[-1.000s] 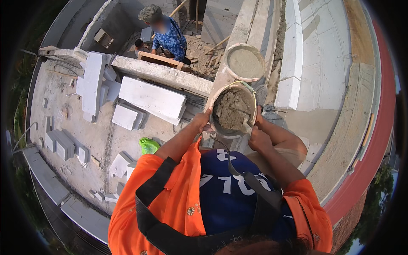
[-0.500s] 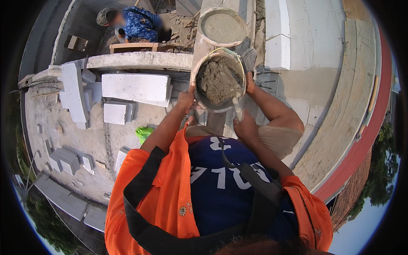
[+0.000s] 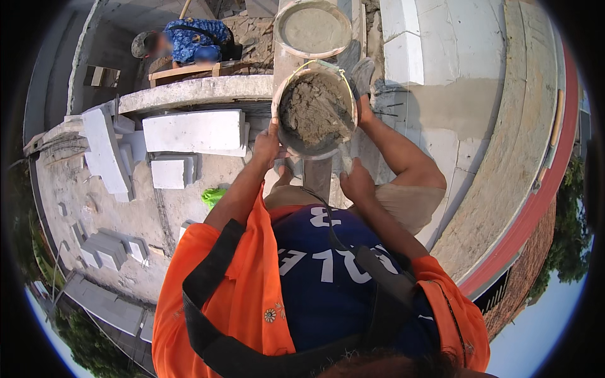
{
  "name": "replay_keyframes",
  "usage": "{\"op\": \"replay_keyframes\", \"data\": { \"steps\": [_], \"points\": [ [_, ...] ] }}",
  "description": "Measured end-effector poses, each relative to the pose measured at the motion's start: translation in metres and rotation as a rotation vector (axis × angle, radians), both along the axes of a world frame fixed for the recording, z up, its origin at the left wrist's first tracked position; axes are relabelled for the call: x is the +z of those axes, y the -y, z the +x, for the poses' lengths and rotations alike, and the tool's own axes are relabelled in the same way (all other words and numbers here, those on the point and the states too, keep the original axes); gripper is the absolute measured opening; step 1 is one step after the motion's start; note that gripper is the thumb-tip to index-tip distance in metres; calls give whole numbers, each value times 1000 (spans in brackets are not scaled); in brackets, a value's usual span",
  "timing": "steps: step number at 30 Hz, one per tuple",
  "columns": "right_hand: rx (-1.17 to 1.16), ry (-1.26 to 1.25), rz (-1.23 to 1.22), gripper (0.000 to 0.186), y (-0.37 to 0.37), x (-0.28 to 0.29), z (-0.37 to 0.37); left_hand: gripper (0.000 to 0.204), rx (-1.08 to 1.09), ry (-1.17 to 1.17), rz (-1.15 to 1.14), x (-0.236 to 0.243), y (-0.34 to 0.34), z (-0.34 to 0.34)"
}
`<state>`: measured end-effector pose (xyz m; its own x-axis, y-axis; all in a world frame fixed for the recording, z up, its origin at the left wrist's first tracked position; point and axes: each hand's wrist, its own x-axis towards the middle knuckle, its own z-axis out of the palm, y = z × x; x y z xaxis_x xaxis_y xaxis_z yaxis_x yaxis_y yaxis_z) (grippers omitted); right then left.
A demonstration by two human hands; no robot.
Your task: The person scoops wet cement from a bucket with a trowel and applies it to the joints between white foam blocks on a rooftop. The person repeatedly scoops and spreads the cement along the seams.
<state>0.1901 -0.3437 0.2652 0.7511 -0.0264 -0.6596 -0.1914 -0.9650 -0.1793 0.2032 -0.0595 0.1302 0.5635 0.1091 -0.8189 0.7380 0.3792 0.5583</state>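
Note:
A round bucket (image 3: 277,129) of thick grey mortar (image 3: 312,110) stands tilted toward me, its yellowish wire handle resting at the far rim. My left hand (image 3: 267,143) is closed on the bucket's left side, thumb up along the outer wall. My right hand (image 3: 357,181) is wrapped round the handle of a mortar-smeared trowel (image 3: 346,156). The trowel reaches over the near right rim, and its blade is largely lost in the mortar. Just beyond stands a second bucket (image 3: 314,28), holding smoother, wetter grey mix.
White blocks (image 3: 192,130) lie on the concrete floor at left, with smaller grey blocks (image 3: 107,249) nearer. A bright green bag (image 3: 213,197) sits beside them. Steel rods (image 3: 391,104) stick out right of my sandalled foot (image 3: 362,75). A co-worker (image 3: 195,41) bends behind a low wall (image 3: 189,92).
Both buckets and the surroundings sit slightly further left and higher in view. My left hand keeps its hold on the bucket, and the trowel stays in the mortar with its handle shifted slightly.

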Motion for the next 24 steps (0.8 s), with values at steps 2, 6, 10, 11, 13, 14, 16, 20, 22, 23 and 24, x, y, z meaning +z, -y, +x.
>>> {"op": "replay_keyframes", "data": {
  "steps": [2, 6, 10, 11, 13, 14, 16, 20, 22, 23, 24],
  "points": [
    [31, -56, -16, 45, 7, -9, 6, 85, 17, 12, 22, 4, 7, -3],
    [-23, 14, 28, 43, -3, 8, 0, 84, 34, 2, 51, -6, 3, 1],
    [-28, 3, 6, 43, -5, 10, 9, 85, -43, 6, 61, -29, -3, -8],
    [-47, 18, 9, 44, -9, 15, 7, 85, -13, 11, 46, -30, -4, -5],
    [-43, -21, 16, 47, 2, -4, 6, 84, 21, 18, 3, -13, 1, 4],
    [-38, -34, 22, 48, 8, -13, 7, 84, -1, 9, 12, -5, 3, 3],
    [-50, 4, 63, 48, 7, -11, 4, 84, -24, -16, 42, 2, 0, -4],
    [-184, -87, 240, 43, 22, -35, 1, 83, -6, -25, 10, 13, 3, 3],
    [-292, -146, 407, 39, 8, -11, 12, 82, 17, -34, 24, 7, 0, -1],
    [-346, -181, 488, 37, 2, 0, 14, 81, 34, -33, 32, 7, -1, -5],
    [-401, -224, 582, 36, 2, 2, 17, 81, 43, -23, 37, 7, 0, -6]
  ]
}}
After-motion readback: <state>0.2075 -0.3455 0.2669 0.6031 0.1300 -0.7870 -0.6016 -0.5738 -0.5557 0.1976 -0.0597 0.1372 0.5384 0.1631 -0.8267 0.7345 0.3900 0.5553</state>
